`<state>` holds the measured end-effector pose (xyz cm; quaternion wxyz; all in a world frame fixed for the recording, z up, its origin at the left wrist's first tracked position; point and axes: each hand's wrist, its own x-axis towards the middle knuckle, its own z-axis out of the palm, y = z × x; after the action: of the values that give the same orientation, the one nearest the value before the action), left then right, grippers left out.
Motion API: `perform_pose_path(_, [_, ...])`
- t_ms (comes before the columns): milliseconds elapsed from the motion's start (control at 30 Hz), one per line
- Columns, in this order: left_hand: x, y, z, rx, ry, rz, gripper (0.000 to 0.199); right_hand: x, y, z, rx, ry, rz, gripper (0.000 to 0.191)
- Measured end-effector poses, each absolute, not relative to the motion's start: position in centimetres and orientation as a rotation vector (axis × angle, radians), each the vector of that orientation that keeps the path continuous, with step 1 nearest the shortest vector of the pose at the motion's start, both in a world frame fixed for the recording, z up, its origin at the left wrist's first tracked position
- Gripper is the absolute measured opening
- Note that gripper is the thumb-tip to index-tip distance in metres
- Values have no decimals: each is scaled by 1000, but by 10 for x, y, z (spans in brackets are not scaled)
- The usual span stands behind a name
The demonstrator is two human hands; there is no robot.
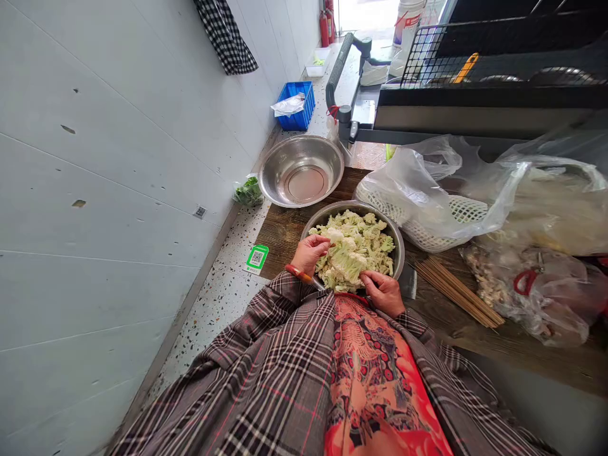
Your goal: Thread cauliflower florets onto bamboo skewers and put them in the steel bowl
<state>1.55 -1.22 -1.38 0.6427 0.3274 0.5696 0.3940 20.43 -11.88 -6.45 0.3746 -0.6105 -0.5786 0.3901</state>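
Observation:
A round metal bowl (400, 253) full of pale green-white cauliflower florets (365, 231) stands on the wooden table close to my body. Over its near side, my right hand (384, 292) pinches the edge of a larger cauliflower floret (349, 265) between thumb and fingers. My left hand (310, 254), with an orange-red bangle at the wrist, is at the bowl's left side. Its thumb and fingertips are pressed together just above the florets, and what lies between them is too small to make out.
Behind the bowl sits a wide metal basin (304, 171). To the right are wooden skewers (458, 291), a white basket (432, 234) under plastic bags, and red-handled scissors (525, 282) on a bag. A white wall (104, 209) runs along the left; a blue crate (304, 117) stands farther back.

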Motion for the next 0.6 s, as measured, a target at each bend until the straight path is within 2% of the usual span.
perform_pose_path(600, [13, -12, -18, 772, 1327, 930, 21, 203, -119, -64, -1563, -1438, 1069, 34])
